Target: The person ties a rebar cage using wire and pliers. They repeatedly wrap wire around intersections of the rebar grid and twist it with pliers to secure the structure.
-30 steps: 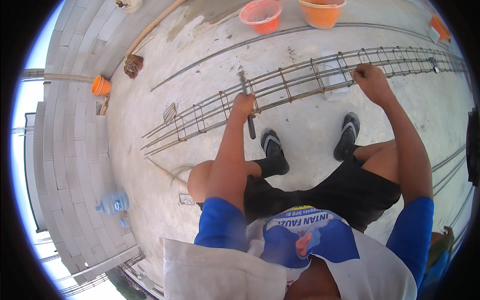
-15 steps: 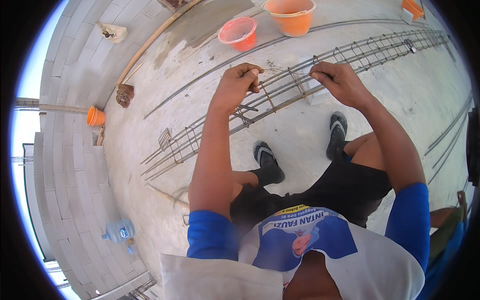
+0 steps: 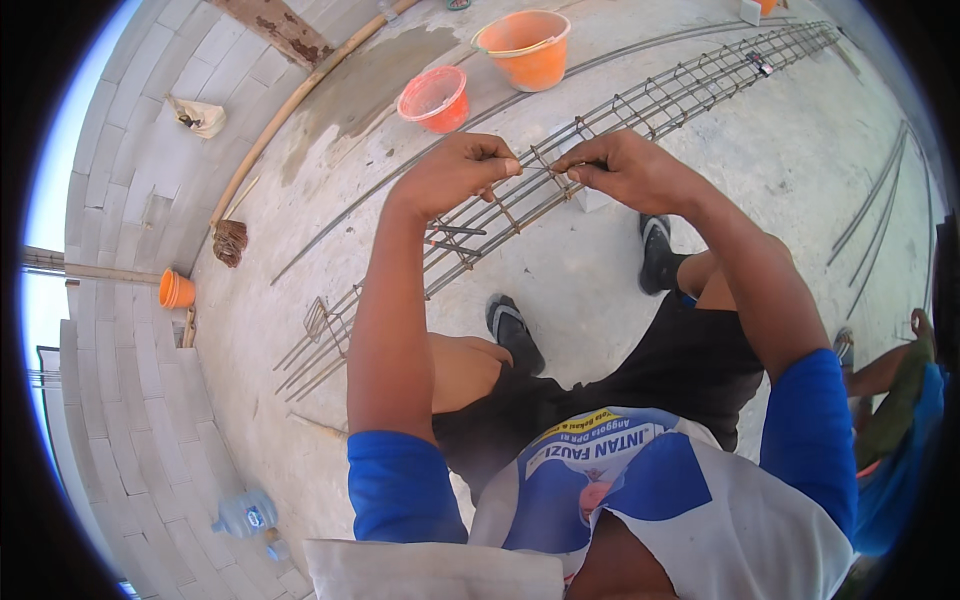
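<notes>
Left hand [image 3: 455,175] and right hand [image 3: 625,170] pinch a thin wire [image 3: 537,167] between them, above the steel cage [image 3: 508,215] pointing toward the floor's [image 3: 590,320] left edge.

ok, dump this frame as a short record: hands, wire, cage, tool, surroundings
Left hand: pinching a thin metal wire
Right hand: pinching the same wire, farther right
Wire-to-cage contact: can't tell
Cage: long lattice of steel rebar, diagonal across the view
Tool: dark two-handled metal tool, lying at the cage below the left hand in the picture
Buckets beyond cage: pinkish-red round plastic bucket; orange round plastic bucket
Floor: grey concrete
Left side: pale block wall
</notes>
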A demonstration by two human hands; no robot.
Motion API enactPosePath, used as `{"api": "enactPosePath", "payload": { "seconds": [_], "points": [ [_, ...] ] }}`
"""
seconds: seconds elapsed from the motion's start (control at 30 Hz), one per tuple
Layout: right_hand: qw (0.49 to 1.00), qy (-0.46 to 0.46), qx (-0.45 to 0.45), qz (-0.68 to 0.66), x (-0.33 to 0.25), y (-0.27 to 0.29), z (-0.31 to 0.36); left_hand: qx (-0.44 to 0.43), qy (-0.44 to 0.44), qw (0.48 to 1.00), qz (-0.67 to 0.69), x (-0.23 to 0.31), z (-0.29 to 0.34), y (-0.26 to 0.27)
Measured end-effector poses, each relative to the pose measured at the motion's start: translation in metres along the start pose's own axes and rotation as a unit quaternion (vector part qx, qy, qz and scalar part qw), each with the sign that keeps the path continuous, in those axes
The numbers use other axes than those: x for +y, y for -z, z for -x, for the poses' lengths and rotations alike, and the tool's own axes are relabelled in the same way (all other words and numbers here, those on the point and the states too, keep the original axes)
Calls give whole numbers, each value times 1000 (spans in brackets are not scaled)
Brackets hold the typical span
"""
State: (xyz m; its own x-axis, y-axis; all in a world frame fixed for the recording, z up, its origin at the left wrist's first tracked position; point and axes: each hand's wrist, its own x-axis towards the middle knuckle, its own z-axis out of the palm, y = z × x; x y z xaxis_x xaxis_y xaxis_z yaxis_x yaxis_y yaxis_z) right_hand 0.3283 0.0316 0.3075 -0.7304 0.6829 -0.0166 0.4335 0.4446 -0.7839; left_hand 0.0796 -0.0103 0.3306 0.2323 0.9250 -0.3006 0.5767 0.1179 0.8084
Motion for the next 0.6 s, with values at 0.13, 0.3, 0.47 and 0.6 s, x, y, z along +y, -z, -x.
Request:
{"api": "enactPosePath", "payload": {
  "seconds": [0.13,0.3,0.47,0.6],
  "points": [
    [990,-26,115,80,94,-39,-26,114,-28,984,-131,-49,-51,-13],
    [945,-288,118,100,245,-84,-75,49,44,985,-161,-109,-145,-9],
    [932,-330,147,37,279,-137,-116,-1,128,979,-156,-157,-222,-48],
    [949,-305,79,-6,261,-143,-130,-42,90,943,-318,-204,-268,-72]
  ]
}}
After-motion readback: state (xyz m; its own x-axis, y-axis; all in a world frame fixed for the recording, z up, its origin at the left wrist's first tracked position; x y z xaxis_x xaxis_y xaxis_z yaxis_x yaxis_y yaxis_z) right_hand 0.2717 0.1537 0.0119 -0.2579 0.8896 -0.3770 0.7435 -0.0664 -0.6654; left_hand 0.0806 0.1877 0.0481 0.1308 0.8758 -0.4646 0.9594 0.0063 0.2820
